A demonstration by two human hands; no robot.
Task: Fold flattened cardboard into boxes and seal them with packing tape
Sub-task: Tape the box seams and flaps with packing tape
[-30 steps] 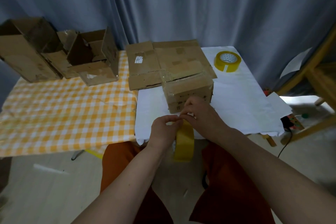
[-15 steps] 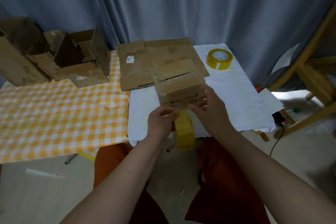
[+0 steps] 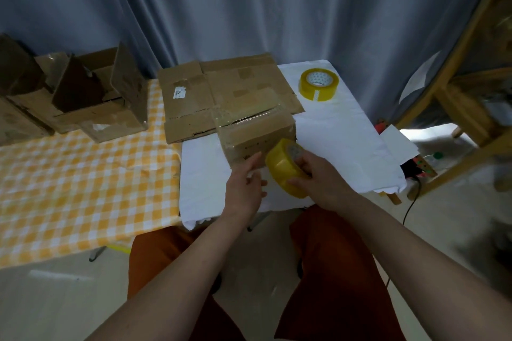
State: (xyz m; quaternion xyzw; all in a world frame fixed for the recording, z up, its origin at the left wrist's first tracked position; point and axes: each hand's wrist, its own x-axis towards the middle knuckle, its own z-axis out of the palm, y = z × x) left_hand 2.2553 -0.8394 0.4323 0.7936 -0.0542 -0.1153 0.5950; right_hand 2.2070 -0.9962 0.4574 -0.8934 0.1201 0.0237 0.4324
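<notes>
From the head camera, your right hand (image 3: pixel 318 177) grips the tape roll (image 3: pixel 288 167) at the near right corner of the box (image 3: pixel 255 133), core tilted up-right. Your left hand (image 3: pixel 245 188) has loose, straightish fingers touching the box's near face.

Taped cardboard box (image 3: pixel 256 133) upright on table; yellow tape roll (image 3: pixel 285 167) tilted beside.
</notes>
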